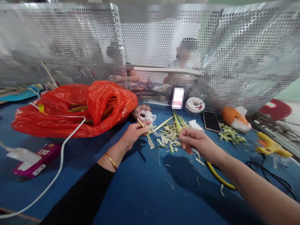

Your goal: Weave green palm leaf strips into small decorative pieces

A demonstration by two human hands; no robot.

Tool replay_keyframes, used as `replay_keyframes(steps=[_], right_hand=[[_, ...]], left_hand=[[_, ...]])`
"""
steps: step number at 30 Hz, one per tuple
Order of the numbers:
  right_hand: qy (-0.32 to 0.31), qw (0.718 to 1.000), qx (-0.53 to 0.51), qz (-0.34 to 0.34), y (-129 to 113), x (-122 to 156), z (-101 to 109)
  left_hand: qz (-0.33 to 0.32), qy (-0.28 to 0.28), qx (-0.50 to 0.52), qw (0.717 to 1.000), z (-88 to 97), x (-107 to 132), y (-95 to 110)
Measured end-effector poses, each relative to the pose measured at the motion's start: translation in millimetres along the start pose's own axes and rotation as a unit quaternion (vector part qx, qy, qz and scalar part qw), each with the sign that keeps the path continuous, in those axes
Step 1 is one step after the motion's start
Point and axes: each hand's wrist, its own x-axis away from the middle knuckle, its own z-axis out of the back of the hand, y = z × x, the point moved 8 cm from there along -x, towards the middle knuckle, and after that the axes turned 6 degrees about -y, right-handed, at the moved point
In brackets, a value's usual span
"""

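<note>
My left hand, with a gold bangle at the wrist, pinches a thin pale-green strip of leaf whose loose end hangs below the fingers. To its right, my right hand is closed with the fingertips curled down; what they hold, if anything, is hidden. Long green leaf blades reach up just behind those fingers, and I cannot tell whether the hand grips them. Between the hands lies a heap of cut leaf scraps. A tangle of white cord sits behind my left hand.
A big red plastic bag fills the left, with a purple power strip and white cable in front. Behind stand a lit phone and a ribbon spool. A dark phone and yellow glue gun lie right. People sit beyond the perforated screen.
</note>
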Motion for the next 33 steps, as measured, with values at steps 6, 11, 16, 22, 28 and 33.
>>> replay_keyframes(steps=[6,11,16,22,28,33], right_hand=[[-0.145,0.979,0.142,0.023,-8.3,17.7,-40.0],[0.026,0.884,0.464,0.047,-34.6,-12.5,-11.9],[0.083,0.763,0.634,0.093,-38.3,-82.0,-12.2],[0.005,0.726,0.671,0.152,-19.9,-121.9,-31.6],[0.062,0.732,0.666,0.129,-32.7,-97.0,29.7],[0.078,0.787,0.601,0.116,-25.1,-75.8,46.7]], left_hand=[[0.017,-0.194,-0.155,0.969,-30.8,7.7,-7.4],[0.073,-0.305,-0.192,0.930,-37.8,21.8,-13.5],[0.100,-0.339,-0.199,0.914,-35.2,26.3,-16.0],[0.117,-0.354,-0.201,0.906,-33.5,28.1,-21.5],[0.118,-0.355,-0.195,0.907,-33.0,28.3,-22.9],[0.099,-0.378,-0.111,0.914,-37.5,37.1,3.5]])
